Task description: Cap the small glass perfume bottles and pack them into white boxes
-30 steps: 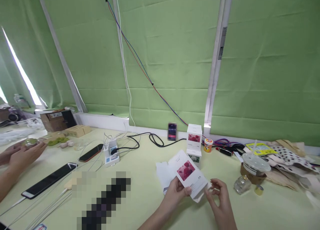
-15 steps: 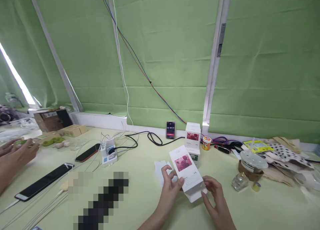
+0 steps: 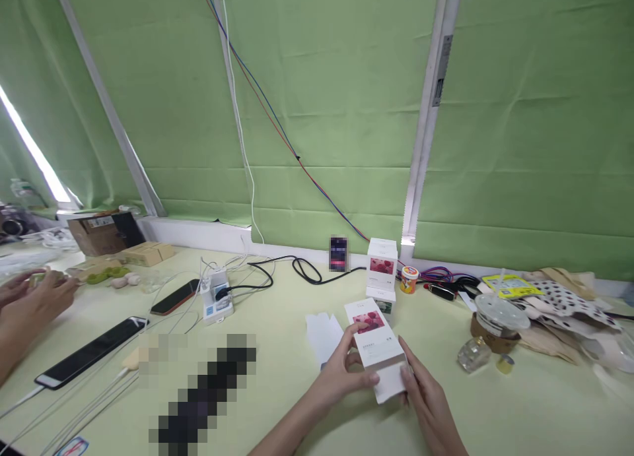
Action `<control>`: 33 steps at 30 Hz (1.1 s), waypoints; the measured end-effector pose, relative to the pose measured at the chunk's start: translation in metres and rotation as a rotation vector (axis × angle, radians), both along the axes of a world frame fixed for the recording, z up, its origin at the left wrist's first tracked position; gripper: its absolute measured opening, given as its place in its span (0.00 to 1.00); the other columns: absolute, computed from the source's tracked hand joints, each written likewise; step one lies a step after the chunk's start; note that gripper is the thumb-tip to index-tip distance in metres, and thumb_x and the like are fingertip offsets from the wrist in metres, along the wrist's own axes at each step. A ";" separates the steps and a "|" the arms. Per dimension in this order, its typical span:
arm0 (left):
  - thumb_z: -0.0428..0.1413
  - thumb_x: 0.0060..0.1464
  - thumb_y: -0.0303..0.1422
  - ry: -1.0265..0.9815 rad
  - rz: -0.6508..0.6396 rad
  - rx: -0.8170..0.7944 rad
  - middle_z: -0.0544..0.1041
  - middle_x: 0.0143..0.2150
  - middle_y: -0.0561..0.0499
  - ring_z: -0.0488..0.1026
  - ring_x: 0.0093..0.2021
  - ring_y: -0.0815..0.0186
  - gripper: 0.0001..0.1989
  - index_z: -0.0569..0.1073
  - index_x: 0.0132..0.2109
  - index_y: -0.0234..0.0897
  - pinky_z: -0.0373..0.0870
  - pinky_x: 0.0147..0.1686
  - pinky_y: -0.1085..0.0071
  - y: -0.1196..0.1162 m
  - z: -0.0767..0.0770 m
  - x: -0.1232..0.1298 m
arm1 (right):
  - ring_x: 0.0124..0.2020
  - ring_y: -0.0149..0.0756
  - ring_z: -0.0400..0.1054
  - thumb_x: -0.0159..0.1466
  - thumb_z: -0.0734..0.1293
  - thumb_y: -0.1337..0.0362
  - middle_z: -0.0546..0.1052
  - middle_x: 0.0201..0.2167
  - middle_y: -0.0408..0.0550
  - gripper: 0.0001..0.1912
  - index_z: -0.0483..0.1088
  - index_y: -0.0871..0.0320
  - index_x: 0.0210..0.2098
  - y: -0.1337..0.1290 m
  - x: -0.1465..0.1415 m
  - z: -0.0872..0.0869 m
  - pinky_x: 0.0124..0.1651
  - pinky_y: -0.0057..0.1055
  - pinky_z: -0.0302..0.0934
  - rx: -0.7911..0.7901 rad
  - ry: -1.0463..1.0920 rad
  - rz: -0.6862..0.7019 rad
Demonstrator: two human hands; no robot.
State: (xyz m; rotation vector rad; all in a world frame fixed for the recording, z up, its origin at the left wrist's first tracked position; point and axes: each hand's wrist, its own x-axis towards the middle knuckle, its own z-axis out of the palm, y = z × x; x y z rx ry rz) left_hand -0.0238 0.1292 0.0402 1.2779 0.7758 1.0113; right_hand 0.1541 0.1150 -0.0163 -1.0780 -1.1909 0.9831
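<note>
A white carton with a pink rose picture (image 3: 380,344) is tilted above the table between my hands. My left hand (image 3: 347,367) grips its left side, fingers on the printed face and thumb near the lower end. On the lower right edge, my right hand (image 3: 419,387) is closed, thumb at the end flap (image 3: 390,382). Whatever the carton holds is hidden. A flat white sheet of paper or card (image 3: 321,337) lies just left of it. Behind stand two stacked white boxes, the upper one with a rose picture (image 3: 381,268), the lower one (image 3: 382,301) partly covered.
To the right are a small orange-labelled jar (image 3: 409,280), a glass bottle (image 3: 473,356), a gold cap (image 3: 506,363) and a lidded cup (image 3: 501,314). Leftward lie a power strip (image 3: 216,304), phones (image 3: 94,352) and cables. Another person's hands (image 3: 39,297) work at far left.
The end flap, which stood open, is now folded against the carton's lower end. My left hand has shifted further over the carton, and my right fingers have closed in along its edge.
</note>
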 end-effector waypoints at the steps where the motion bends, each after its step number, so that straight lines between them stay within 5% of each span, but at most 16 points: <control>1: 0.67 0.38 0.38 0.010 0.009 0.001 0.66 0.58 0.44 0.67 0.54 0.52 0.40 0.60 0.58 0.49 0.68 0.47 0.61 0.001 0.001 -0.002 | 0.20 0.35 0.64 0.58 0.62 0.45 0.77 0.28 0.46 0.33 0.65 0.57 0.57 0.000 0.001 0.000 0.24 0.29 0.61 -0.010 -0.001 0.010; 4: 0.67 0.38 0.38 0.020 -0.004 0.007 0.66 0.58 0.44 0.67 0.54 0.52 0.39 0.62 0.58 0.48 0.67 0.49 0.59 0.004 0.004 -0.007 | 0.18 0.35 0.60 0.58 0.61 0.42 0.70 0.17 0.42 0.33 0.68 0.58 0.54 0.000 0.002 0.002 0.22 0.29 0.57 -0.046 0.045 0.028; 8: 0.70 0.32 0.35 0.009 -0.066 0.004 0.65 0.59 0.44 0.67 0.53 0.51 0.43 0.62 0.58 0.48 0.66 0.49 0.58 0.007 0.002 -0.007 | 0.17 0.32 0.59 0.57 0.63 0.43 0.74 0.19 0.43 0.33 0.69 0.59 0.53 0.002 0.006 0.004 0.20 0.27 0.56 -0.113 0.148 0.048; 15: 0.65 0.42 0.39 0.006 -0.009 -0.020 0.69 0.55 0.42 0.69 0.51 0.52 0.37 0.61 0.60 0.48 0.70 0.42 0.62 0.009 -0.003 -0.005 | 0.32 0.39 0.70 0.56 0.66 0.45 0.78 0.42 0.50 0.31 0.68 0.55 0.55 0.005 0.010 0.010 0.31 0.32 0.67 -0.147 0.299 0.249; 23: 0.65 0.42 0.35 0.085 0.089 0.138 0.63 0.62 0.45 0.68 0.50 0.54 0.39 0.61 0.61 0.48 0.68 0.47 0.62 0.010 -0.004 -0.003 | 0.43 0.45 0.71 0.60 0.64 0.53 0.72 0.53 0.51 0.27 0.64 0.52 0.57 0.010 0.015 0.004 0.39 0.37 0.67 -0.073 0.461 0.418; 33: 0.61 0.47 0.30 0.159 0.099 0.326 0.60 0.63 0.46 0.65 0.56 0.53 0.38 0.56 0.63 0.49 0.65 0.52 0.62 -0.002 0.001 0.001 | 0.47 0.47 0.70 0.56 0.67 0.52 0.70 0.56 0.51 0.33 0.60 0.51 0.59 0.005 0.005 0.006 0.39 0.35 0.68 -0.007 0.274 0.217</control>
